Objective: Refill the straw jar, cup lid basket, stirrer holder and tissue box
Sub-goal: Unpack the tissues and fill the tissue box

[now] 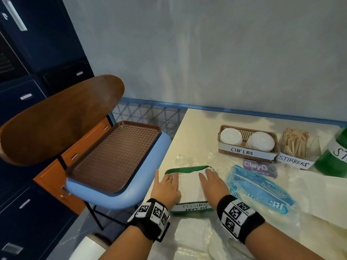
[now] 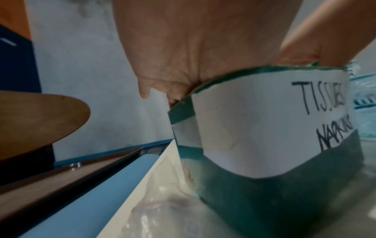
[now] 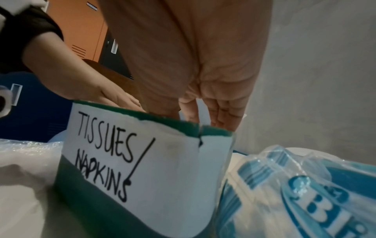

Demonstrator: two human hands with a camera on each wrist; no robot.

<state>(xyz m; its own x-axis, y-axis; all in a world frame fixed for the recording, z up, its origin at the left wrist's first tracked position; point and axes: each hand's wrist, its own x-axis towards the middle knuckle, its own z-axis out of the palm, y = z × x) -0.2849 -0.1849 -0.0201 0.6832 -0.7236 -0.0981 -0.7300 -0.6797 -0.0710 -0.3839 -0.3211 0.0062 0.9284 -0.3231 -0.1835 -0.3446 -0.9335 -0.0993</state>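
Observation:
The green tissue box (image 1: pixel 185 170) labelled "TISSUES/NAPKINS" (image 3: pixel 126 162) sits near the table's front edge, filled with white tissues (image 1: pixel 189 184). My left hand (image 1: pixel 166 184) lies flat on the tissues' left side, fingers straight. My right hand (image 1: pixel 213 182) presses flat on their right side. From the left wrist view, my left hand (image 2: pixel 183 53) reaches down behind the box wall (image 2: pixel 264 128). The right wrist view has my right hand's fingers (image 3: pixel 219 112) dipping inside the box rim. The cup lid basket (image 1: pixel 247 142), stirrer holder (image 1: pixel 295 147) and green straw jar (image 1: pixel 334 156) stand at the back right.
A blue tissue wrapper (image 1: pixel 261 190) lies right of the box, with a purple packet (image 1: pixel 260 167) behind it. Clear plastic bags (image 1: pixel 189 239) lie at the front. A brown tray (image 1: pixel 114 156) rests on a blue chair (image 1: pixel 112 197) to the left.

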